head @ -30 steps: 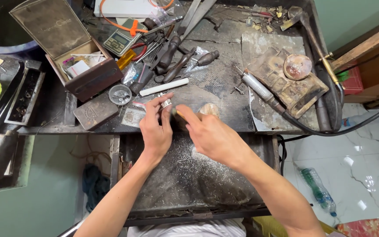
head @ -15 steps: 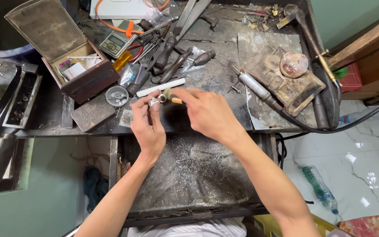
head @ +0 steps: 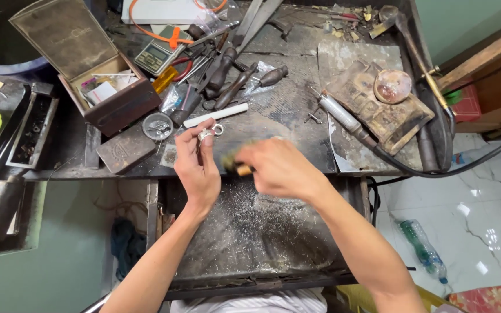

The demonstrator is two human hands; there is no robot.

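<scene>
Head view, looking down on a cluttered dark workbench (head: 297, 124) with an open drawer tray (head: 250, 232) below it, dusted with pale filings.

Left hand (head: 197, 168): raised over the front edge of the bench, palm toward the camera. Thumb and forefinger are pinched on a small silvery ring (head: 206, 134); a second small ring shape shows just beside it at the fingertips. The remaining fingers are curled in loosely.

Right hand (head: 279, 168): just to the right of the left hand, motion-blurred. Fingers are closed around a short tool with a tan wooden handle (head: 242, 170), whose end points toward the left hand. The working end is smeared by blur; I cannot tell whether it touches the ring.

Location of the ring: in the left fingertips, above the bench's front edge, just below a white rod (head: 215, 115) lying on the bench.

Surroundings: small round tin (head: 158, 125) left of the rod; open wooden box (head: 108, 93) with raised lid at upper left; pocket scale (head: 156, 53) behind it; a torch with hose (head: 343, 116) and a charred block carrying a round dish (head: 392, 86) to the right. A plastic bottle (head: 421, 249) lies on the tiled floor.
</scene>
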